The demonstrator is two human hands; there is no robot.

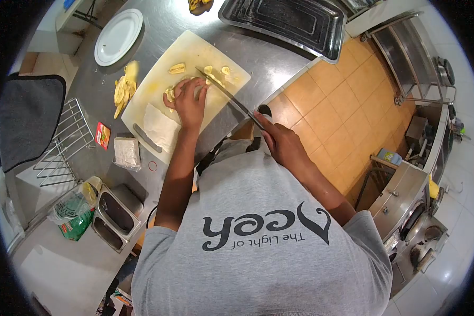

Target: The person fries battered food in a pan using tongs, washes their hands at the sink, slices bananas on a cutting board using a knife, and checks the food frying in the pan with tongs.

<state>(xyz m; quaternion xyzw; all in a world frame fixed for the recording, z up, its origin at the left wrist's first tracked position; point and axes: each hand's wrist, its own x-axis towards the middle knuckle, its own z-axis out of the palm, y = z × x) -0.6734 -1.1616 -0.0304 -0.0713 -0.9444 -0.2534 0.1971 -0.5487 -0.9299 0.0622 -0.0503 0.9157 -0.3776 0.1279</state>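
Observation:
My right hand (279, 138) is wrapped round the handle of a long knife (226, 94), whose blade lies over a cream cutting board (147, 88). Beside the blade tip, my left hand (188, 100) has its fingers bent over pale yellow banana pieces (169, 95), pressing them on the board. More cut pieces (225, 70) lie past the blade, and a longer piece (177, 68) rests above my left hand. A white sheet (160, 126), perhaps dough or cloth, lies on the board's near left part, next to the board's handle slot.
A white plate (118, 37), banana peel (124, 92), a red packet (102, 135) and a wrapped white block (126, 152) are left of the board. A dark baking tray (284, 23) sits at the upper right. Metal containers (116, 210) stand at lower left.

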